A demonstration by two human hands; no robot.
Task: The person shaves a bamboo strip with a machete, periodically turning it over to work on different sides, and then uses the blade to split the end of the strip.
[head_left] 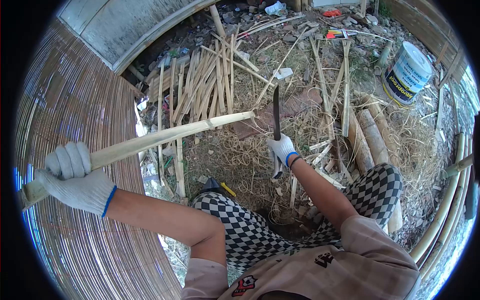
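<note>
My left hand (77,175), in a white knitted glove with a blue cuff, is closed round one end of a long split bamboo piece (175,132). The piece slants up to the right, and its far end reaches close to a reddish-brown slab (300,104) on the ground. In my gloved right hand (282,150) is a machete (276,112), its dark blade pointing up and away from me. The blade stands just right of the bamboo's far end, with a small gap between them. Part of the machete's handle is hidden by my fingers.
Split bamboo strips (210,85) lie heaped ahead on the left. Curly shavings (250,160) cover the ground. Thick bamboo pieces (372,132) and a white paint bucket (407,72) are on the right. A slatted bamboo screen (85,100) fills the left side. A yellow-handled tool (228,189) lies near my leg.
</note>
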